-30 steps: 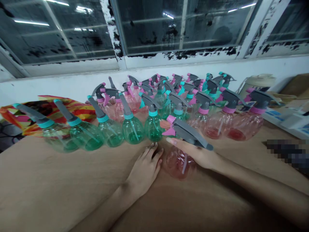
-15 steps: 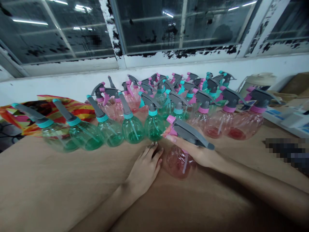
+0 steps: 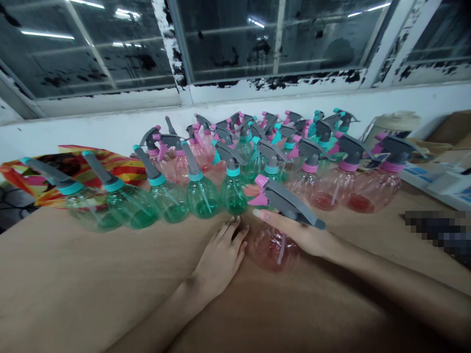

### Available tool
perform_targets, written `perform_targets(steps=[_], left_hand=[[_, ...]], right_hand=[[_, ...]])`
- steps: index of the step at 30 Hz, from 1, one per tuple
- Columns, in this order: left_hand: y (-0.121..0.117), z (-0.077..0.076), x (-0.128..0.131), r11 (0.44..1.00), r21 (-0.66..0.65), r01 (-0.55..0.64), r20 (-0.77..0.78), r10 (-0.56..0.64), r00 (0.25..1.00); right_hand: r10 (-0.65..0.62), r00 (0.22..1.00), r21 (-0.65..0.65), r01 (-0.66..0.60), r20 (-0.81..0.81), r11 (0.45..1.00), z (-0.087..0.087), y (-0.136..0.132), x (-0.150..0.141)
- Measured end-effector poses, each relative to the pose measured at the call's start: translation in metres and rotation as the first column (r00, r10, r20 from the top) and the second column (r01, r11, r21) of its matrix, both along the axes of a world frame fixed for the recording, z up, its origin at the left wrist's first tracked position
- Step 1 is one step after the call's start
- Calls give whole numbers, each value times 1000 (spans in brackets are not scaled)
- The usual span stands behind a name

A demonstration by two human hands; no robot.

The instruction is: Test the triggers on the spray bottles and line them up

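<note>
A pink-tinted clear spray bottle point(image 3: 270, 252) stands upright on the table in front of me, with a grey and pink trigger head point(image 3: 285, 198). My right hand point(image 3: 294, 228) is wrapped around its neck, just under the head. The thumb lies along the near side, and fingertips show behind the pink trigger point(image 3: 258, 200). My left hand point(image 3: 222, 255) rests flat on the wood, fingers spread, empty, to the left of that bottle. Beyond its fingertips stands a green spray bottle point(image 3: 235, 196) with a turquoise collar.
Several green spray bottles point(image 3: 202, 201) line up at the left, and several pink ones point(image 3: 371, 193) at the right. More crowd behind them, against the white wall point(image 3: 121, 120). A colourful plastic bag point(image 3: 121, 169) lies at the left, a beige container point(image 3: 393, 122) at the back right.
My right fingers have come off the pink trigger, which now sticks out further to the left. The bottle and my left hand have stayed in place.
</note>
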State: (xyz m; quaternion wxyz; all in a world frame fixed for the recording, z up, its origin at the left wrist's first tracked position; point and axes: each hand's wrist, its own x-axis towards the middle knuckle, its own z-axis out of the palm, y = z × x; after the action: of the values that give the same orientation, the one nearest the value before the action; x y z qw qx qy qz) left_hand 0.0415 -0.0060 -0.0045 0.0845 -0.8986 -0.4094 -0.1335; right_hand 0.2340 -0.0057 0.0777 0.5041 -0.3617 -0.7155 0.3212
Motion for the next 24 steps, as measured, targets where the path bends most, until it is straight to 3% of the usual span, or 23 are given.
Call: perform_targets(steps=[24], left_hand=[[0, 1, -1, 999, -41, 3, 25, -2, 1000]], right_hand=[[36, 999, -33, -37, -26, 999, 1, -2, 1]])
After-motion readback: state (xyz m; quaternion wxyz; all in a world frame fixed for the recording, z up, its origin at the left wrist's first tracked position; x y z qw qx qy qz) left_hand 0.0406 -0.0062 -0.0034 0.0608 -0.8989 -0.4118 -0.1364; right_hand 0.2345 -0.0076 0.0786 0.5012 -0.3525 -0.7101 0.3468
